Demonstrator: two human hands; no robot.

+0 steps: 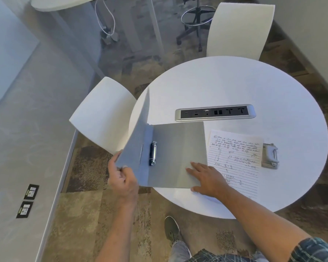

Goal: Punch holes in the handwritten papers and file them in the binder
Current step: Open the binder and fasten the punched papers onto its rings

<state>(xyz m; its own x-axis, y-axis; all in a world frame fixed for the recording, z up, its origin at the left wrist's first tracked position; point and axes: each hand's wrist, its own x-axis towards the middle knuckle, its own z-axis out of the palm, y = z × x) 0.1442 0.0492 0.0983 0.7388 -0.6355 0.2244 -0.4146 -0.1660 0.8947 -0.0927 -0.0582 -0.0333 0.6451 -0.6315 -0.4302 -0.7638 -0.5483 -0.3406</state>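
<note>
A grey binder [178, 148] lies on the left part of the round white table [235, 87], its metal ring clip [153, 153] showing along the spine. Its front cover [135, 137] stands lifted up at the left, and my left hand [122, 179] grips that cover's near edge. My right hand [206, 178] lies flat, fingers spread, on the binder's near right corner. Lined handwritten papers [237, 157] rest just right of the binder, partly under my right wrist. A grey hole punch [270, 156] sits right of the papers.
A silver power socket strip [215, 112] is set into the table behind the binder. One white chair [102, 114] stands at the table's left, another white chair [240, 29] beyond its far edge. My shoe [171, 227] is on the carpet below.
</note>
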